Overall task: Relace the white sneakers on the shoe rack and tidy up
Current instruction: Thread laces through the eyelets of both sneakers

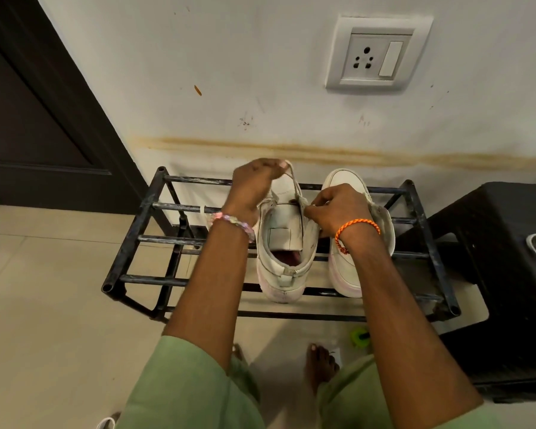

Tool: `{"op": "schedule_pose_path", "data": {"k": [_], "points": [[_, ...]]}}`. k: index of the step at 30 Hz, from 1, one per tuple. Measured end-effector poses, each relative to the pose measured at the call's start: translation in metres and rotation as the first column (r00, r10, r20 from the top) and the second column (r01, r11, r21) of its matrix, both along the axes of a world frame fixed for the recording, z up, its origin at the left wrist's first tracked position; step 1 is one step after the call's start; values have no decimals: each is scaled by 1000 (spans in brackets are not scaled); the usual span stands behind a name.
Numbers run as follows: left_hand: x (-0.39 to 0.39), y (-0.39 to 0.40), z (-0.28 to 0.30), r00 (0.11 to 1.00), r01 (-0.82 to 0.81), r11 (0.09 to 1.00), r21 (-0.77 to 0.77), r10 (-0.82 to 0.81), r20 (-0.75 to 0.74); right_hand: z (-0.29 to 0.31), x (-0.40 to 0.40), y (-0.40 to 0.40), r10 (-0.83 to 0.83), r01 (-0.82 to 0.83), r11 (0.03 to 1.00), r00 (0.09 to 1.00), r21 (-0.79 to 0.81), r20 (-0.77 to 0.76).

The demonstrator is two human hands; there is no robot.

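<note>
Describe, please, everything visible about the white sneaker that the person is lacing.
The white sneaker stands upright on the top bars of the black metal shoe rack, toe toward the wall, left of its pair. It looks scuffed, with a pinkish sole edge and reddish lining. The left hand pulls its lace upward; the right hand pinches the lace at the eyelets.

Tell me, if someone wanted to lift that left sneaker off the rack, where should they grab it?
Probably by the heel collar of the left sneaker, coming from the near side. The heel points toward the person and overhangs the shoe rack front bar, and its opening is clear. Further up, the left hand and right hand pinch the lace.
</note>
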State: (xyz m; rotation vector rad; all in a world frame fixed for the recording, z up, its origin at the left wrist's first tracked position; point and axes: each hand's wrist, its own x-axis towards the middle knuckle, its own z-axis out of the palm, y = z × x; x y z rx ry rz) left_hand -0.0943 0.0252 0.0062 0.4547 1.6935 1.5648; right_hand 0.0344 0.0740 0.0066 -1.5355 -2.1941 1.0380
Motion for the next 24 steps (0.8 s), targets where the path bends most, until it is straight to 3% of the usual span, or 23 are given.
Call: {"op": "schedule_pose_path", "data": {"k": [3,5,6,7,9,11,13,15,24], "points": [[-16,-8,15,920,-76,975,208,-12,392,-1,0,-1,-3,3,1000,1000,5,6],[-21,-10,13,846,-171,954,246,15,533,-2,0,-2,-10,9,999,999,36,33],[-21,-9,10,870,-182,962,203,62,489,-1,0,-3,-8,5,998,998,58,54],[-18,-7,7,932,-155,980,127,102,347,-1,-1,-4,-6,0,997,997,78,76],[-11,-4,0,994,-48,998,-45,43,-100,-1,-4,-7,-9,-3,994,994,107,112],[-3,-1,-10,879,47,973,-226,-148,-453,0,-7,-9,-10,-6,992,991,126,134],[8,-1,-15,714,73,900,-430,-349,-608,0,-8,-9,-10,-10,991,989,135,147],[12,0,-17,660,48,854,-518,-417,-625,0,-6,-8,-11,-9,991,989,137,144],[13,1,-18,756,90,857,-507,-390,-525,0,-5,-7,-1,-11,994,994,107,109]]}}
